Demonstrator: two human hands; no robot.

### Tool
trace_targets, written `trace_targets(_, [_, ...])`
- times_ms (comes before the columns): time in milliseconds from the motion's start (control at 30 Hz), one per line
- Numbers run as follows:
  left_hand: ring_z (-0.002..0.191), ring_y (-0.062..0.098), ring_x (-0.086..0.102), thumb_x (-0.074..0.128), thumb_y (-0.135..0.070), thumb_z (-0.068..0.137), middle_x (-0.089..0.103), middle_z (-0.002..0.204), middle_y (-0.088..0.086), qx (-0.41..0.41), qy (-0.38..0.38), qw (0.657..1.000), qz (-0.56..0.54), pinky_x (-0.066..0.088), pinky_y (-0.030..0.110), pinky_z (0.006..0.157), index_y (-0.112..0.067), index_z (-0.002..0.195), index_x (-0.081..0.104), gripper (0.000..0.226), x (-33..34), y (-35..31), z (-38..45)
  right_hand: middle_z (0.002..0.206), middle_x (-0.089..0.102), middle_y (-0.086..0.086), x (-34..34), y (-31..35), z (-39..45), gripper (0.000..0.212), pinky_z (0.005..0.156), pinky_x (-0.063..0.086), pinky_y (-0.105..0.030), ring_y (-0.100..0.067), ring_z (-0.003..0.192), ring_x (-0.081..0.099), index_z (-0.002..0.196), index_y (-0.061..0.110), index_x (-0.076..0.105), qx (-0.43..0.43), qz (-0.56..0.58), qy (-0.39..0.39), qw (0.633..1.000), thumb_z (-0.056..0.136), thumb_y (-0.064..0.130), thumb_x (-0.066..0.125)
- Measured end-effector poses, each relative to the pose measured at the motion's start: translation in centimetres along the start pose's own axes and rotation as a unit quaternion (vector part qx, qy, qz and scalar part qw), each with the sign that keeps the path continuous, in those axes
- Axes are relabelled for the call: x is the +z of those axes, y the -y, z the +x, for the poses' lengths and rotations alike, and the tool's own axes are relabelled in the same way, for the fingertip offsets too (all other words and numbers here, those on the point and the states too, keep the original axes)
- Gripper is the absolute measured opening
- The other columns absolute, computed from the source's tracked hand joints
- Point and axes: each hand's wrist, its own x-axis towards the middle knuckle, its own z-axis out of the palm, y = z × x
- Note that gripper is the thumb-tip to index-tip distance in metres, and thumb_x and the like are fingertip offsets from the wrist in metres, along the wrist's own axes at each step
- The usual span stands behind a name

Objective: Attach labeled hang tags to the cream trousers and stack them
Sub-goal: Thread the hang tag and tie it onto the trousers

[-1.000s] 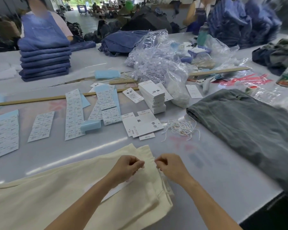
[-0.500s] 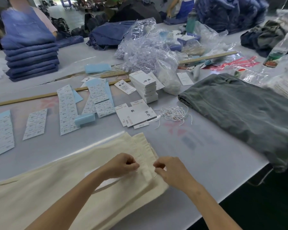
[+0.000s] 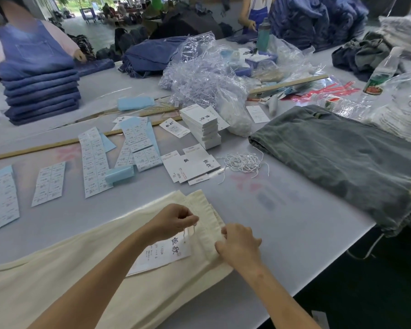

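Near the front edge of the pale grey work table (image 3: pixel 294 233), the folded cream cotton trousers (image 3: pixel 86 276) lie flat, with their gathered waistband (image 3: pixel 207 210) towards 1 o'clock from the person. A white rectangular paper hang tag with black characters (image 3: pixel 169 251) rests on the cloth just below the waistband. The left hand (image 3: pixel 173 220) has its fingers curled and pinches the thin white string (image 3: pixel 184 233) that comes up from the tag. The right hand (image 3: pixel 240 245), at 3 o'clock from the tag, has its fingers bent and pinches the edge of the waistband; whether it also holds a string end I cannot tell.

I judge that the string is being fastened to the waistband, and several things may fail. The string is thin and slippery, so if the left pinch loosens, the end may slip out and the tag would lie loose on the cloth. A hard pull could tear the small hole of the paper tag. If the right hand drags the waistband, the neat fold may open, and the later stack would be uneven. Also the trousers lie close to the table edge at 5 o'clock, so a strong sideways pull might slide them off. At 12 o'clock the tangled bundle of white strings (image 3: pixel 243 161) and the pile of blank white tags (image 3: pixel 204 127) are well apart from the hands.
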Motion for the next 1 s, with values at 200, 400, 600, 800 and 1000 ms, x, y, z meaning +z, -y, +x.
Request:
trace_targets(200, [0.052,0.009,0.037,0.059,-0.022,0.092,0.045,0.057,-0.004,0.066,-0.063,0.995,0.035,0.031,0.016,0.049,-0.005,0.079,0.064,0.022,-0.1,-0.8,0.5,0.057,0.056,-0.002,3.3,3.4,-3.9,0.024,0.05,0.045,-0.026,-0.019,0.05,0.053,0.056,0.016,0.062,-0.279,-0.045,-0.191,0.94,0.063,-0.001,0.047])
trace_targets(400, [0.057,0.002,0.043,0.059,-0.02,0.092,0.048,0.063,-0.007,0.089,-0.007,0.984,0.156,0.04,0.035,0.073,-0.014,0.073,0.054,0.021,2.6,-0.4,1.8,0.067,0.064,0.0,2.9,2.5,-3.8,0.033,0.06,0.047,-0.024,-0.013,0.063,0.057,0.061,0.013,0.068,-0.341,0.053,-0.085,0.935,0.083,0.03,0.05])
trace_targets(600, [0.061,0.005,0.046,0.057,-0.027,0.093,0.053,0.067,-0.006,0.03,0.002,0.986,0.162,0.036,0.014,0.056,-0.018,0.071,0.055,0.024,3.0,1.4,1.9,0.086,0.068,0.001,0.9,-2.5,-0.1,0.008,0.072,0.038,-0.017,-0.015,0.083,0.055,0.088,0.012,0.071,-0.12,0.218,-0.099,0.964,0.085,0.009,0.064])
trace_targets(800, [0.064,0.008,0.047,0.059,-0.027,0.092,0.058,0.073,0.0,0.058,0.024,0.987,0.15,0.034,0.013,0.056,-0.005,0.084,0.065,0.024,5.2,0.2,2.0,0.104,0.061,0.003,0.3,-5.1,1.8,0.024,0.086,0.038,-0.016,-0.013,0.098,0.05,0.109,0.018,0.068,-0.151,0.128,0.119,0.973,0.087,0.014,0.059])
trace_targets(1000, [0.071,0.014,0.048,0.054,-0.02,0.094,0.056,0.076,0.005,0.029,0.044,0.989,0.139,0.036,0.025,0.065,0.002,0.086,0.064,0.025,5.8,-0.2,2.0,0.093,0.054,0.005,0.7,-5.1,1.2,0.016,0.08,0.037,-0.021,-0.018,0.093,0.048,0.092,0.01,0.062,-0.225,0.095,0.029,0.969,0.085,0.002,0.051])
